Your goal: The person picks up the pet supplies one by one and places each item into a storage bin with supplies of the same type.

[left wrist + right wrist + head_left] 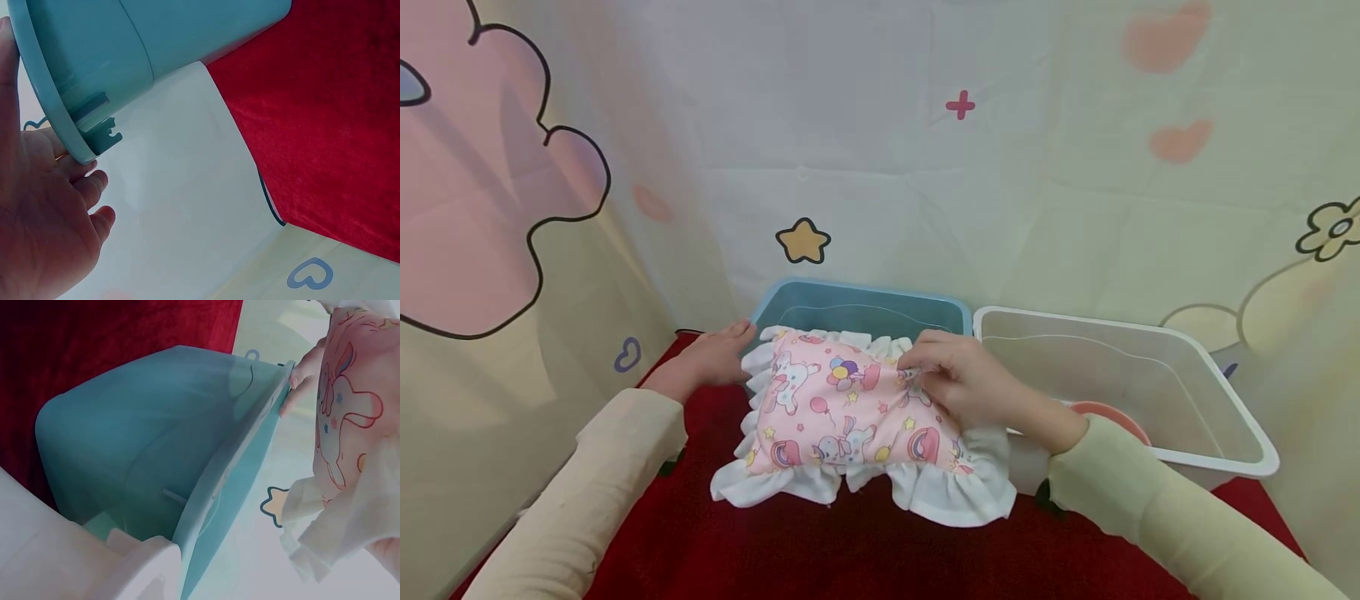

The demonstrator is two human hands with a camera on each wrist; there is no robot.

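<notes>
My right hand (962, 375) pinches a small pink pillow (850, 408) near its upper right edge, and the fabric puckers there. White ruffles border the pillow, which is printed with bunnies, balloons and rainbows. It hangs tilted in front of the blue bin (880, 302) and covers much of it in the head view. At the bin's left corner is my left hand (718, 354). In the left wrist view the fingers of the left hand (53, 206) curl at the bin's rim (47, 94), with the thumb along its other side.
Right beside the blue bin stands a white bin (1120, 325) with a coral round-edged thing (1108, 410) inside, partly behind my right forearm. Red velvety cloth (760, 550) covers the surface. A printed curtain (880, 167) hangs close behind both bins.
</notes>
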